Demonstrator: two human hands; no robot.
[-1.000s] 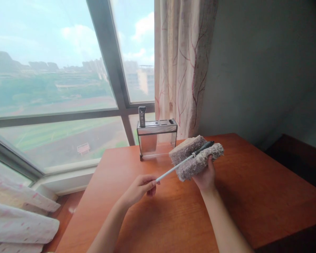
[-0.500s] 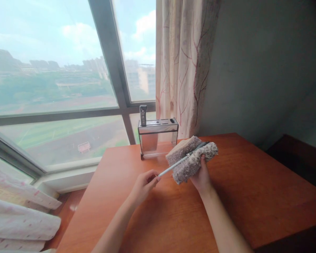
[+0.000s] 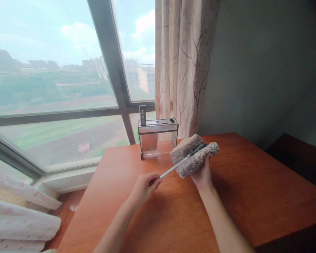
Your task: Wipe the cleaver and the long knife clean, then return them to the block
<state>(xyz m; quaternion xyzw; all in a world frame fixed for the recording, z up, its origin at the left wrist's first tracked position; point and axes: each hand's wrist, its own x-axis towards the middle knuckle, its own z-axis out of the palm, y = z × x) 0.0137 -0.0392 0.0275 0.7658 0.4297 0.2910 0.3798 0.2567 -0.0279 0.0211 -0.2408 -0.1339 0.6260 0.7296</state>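
Knife in a folded cloth, over the table

Our left hand (image 3: 144,186) pinches the white handle of a knife (image 3: 182,160), its blade sandwiched in a fuzzy grey cloth (image 3: 193,156) our right hand (image 3: 203,174) grips from below, above the wooden table (image 3: 252,196); farther back there's a metal knife holder (image 3: 158,137) by the window (image 3: 52,80).

Orange-brown wooden desk (image 3: 252,196) fills the lower frame. Steel knife block (image 3: 158,137) stands at its far edge, 12 o'clock from desk centre, with one dark handle (image 3: 142,115) upright in the leftmost slot. Patterned curtain (image 3: 184,63) hangs just behind the block, at its 1 o'clock. Big window (image 3: 52,77) spans 9 to 12 o'clock. Grey wall (image 3: 265,66) at 2 o'clock. Pink-white fabric (image 3: 20,218) bunched at 8 o'clock, below the sill.
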